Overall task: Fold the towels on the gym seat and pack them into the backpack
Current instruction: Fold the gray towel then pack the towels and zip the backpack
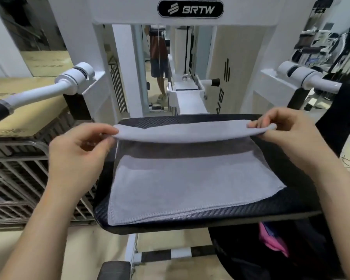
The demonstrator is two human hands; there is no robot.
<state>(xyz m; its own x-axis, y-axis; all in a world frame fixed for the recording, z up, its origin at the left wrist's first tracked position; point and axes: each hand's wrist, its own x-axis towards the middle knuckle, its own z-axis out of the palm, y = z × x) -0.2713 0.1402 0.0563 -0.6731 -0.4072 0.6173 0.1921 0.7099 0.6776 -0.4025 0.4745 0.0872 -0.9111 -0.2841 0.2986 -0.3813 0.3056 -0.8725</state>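
- Black fabric backpack [240,263] waits below black padded gym seat's [291,201] near right corner.
- Left hand [79,156], right hand [287,132] pinch grey microfibre towel's [190,184] far corners.
- Uneven pull could skew fold.

Matt grey cloth towel [190,186] lies on the seat's [303,201] woven-textured black upholstery.

A white machine frame [119,11] bears a BRTW badge [190,9]; metal racks [14,178] stand left.
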